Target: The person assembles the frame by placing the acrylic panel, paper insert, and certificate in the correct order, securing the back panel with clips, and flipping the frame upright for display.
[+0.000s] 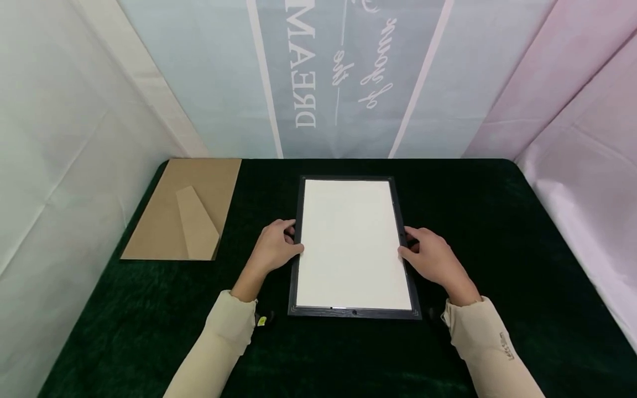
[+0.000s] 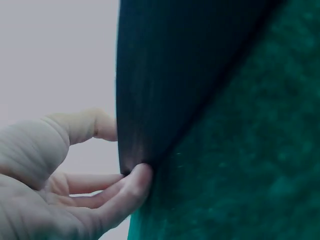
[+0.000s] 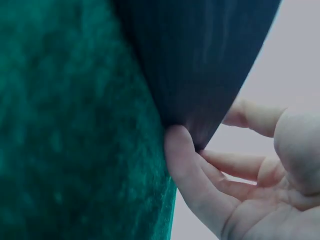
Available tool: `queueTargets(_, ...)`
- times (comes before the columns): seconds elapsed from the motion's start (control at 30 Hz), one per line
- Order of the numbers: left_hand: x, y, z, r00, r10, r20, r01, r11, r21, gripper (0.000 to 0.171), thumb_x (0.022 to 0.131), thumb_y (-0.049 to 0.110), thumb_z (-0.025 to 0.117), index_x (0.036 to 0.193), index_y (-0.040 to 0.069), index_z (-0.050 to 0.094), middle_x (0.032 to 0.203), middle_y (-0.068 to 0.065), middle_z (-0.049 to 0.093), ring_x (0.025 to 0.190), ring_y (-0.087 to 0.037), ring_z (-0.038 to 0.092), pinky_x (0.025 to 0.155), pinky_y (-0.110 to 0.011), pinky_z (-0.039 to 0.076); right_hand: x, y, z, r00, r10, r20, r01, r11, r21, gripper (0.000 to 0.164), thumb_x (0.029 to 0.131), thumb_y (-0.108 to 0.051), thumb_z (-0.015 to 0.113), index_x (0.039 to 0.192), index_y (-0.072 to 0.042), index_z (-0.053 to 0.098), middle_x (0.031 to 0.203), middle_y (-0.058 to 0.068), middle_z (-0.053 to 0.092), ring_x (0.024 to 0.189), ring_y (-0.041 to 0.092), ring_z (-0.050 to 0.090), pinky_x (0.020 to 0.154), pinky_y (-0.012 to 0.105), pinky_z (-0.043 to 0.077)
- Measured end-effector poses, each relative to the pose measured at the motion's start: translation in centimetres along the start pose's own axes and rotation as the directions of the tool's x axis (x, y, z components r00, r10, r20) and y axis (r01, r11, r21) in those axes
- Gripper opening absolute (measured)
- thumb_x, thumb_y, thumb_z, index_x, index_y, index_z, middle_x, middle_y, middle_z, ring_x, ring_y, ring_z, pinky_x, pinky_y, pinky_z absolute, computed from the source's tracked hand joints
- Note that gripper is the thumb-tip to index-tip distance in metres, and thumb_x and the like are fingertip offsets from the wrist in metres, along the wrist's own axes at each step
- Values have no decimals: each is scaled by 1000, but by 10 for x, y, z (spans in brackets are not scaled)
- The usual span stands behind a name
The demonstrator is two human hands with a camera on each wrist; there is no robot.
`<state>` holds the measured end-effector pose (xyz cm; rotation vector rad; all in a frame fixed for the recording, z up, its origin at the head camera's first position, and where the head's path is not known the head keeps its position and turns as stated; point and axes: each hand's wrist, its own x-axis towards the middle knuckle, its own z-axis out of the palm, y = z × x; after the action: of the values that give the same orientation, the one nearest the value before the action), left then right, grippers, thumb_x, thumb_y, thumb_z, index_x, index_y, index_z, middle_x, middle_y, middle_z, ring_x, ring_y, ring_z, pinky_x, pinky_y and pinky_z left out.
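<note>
A black picture frame (image 1: 354, 313) with a white sheet (image 1: 354, 243) filling its middle lies on the dark green cloth. My left hand (image 1: 275, 244) grips its left side, thumb on the upper edge and fingers at the outer side. On the opposite side my right hand (image 1: 432, 255) holds the frame the same way. In the left wrist view, the fingertips (image 2: 142, 175) press against the lower edge of the black side (image 2: 150, 90). The right wrist view shows a fingertip (image 3: 178, 140) at the lower edge of the other side (image 3: 200, 65).
A brown backing board (image 1: 149, 221) with a stand leg (image 1: 196, 226) attached lies at the far left of the table (image 1: 497, 221). Behind the table hangs a printed curtain (image 1: 343, 83), and white cloth (image 1: 64, 138) hangs at the left.
</note>
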<state>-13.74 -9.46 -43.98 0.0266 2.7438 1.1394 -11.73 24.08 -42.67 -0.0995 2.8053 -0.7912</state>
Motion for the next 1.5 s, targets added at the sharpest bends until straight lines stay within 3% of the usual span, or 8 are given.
queueTargets(0.3, 2, 2, 5, 990, 59, -130, -66, 997, -47, 54, 83, 10, 76, 134, 0, 60, 116, -15, 64, 88, -20, 67, 74, -33, 58, 3, 1, 2, 996, -27, -86, 27, 1000, -1, 59, 99, -20, 59, 149, 3, 39, 132, 26, 53, 99, 31, 62, 75, 41, 56)
queueTargets(0.57, 3, 3, 4, 996, -33, -77, 30, 999, -46, 56, 87, 14, 75, 139, 4, 56, 124, -13, 62, 96, -21, 66, 77, -33, 57, 8, 3, 1, 1000, 15, -13, -15, 1000, 0, 62, 100, -26, 59, 152, -1, 36, 133, 25, 53, 106, 33, 63, 79, 44, 56)
queueTargets(1.03, 3, -2, -4, 1000, -5, 29, 6, 999, -38, 60, 91, 21, 73, 144, 7, 51, 129, -13, 60, 104, -23, 66, 85, -38, 58, 8, 5, -1, 999, 34, 29, -35, 999, 24, 71, 96, -30, 65, 153, -3, 34, 138, 22, 51, 112, 33, 60, 82, 43, 57)
queueTargets(1.13, 4, -6, -13, 998, 16, 66, -13, 999, -50, 56, 94, 24, 69, 145, 8, 50, 128, -14, 61, 107, -26, 65, 85, -40, 57, 8, 6, -1, 999, 26, 27, -26, 999, 28, 71, 96, -31, 65, 154, -4, 33, 139, 22, 50, 113, 33, 59, 83, 44, 56)
queueTargets(1.23, 4, -14, -29, 998, 30, 56, -27, 998, -55, 52, 98, 28, 62, 146, 12, 48, 129, -14, 62, 107, -27, 65, 84, -41, 56, 8, 6, 0, 999, 24, 27, -25, 999, 30, 71, 96, -31, 65, 154, -4, 33, 141, 22, 49, 115, 34, 60, 85, 45, 56)
queueTargets(1.4, 0, -34, -70, 998, 27, -57, -33, 995, -93, 46, 103, 27, 54, 145, 10, 47, 130, -18, 60, 111, -32, 60, 85, -44, 51, 8, 7, 2, 999, 22, 25, -23, 999, 33, 71, 97, -32, 64, 154, -4, 33, 142, 22, 49, 114, 33, 60, 85, 45, 56)
queueTargets(1.5, -6, -49, -94, 988, -28, -151, 8, 991, -133, 44, 105, 25, 50, 143, 5, 49, 132, -22, 57, 119, -37, 55, 94, -49, 48, 8, 8, 3, 1000, 17, 20, -18, 999, 31, 70, 97, -31, 64, 154, -3, 33, 141, 22, 50, 114, 33, 60, 85, 45, 57)
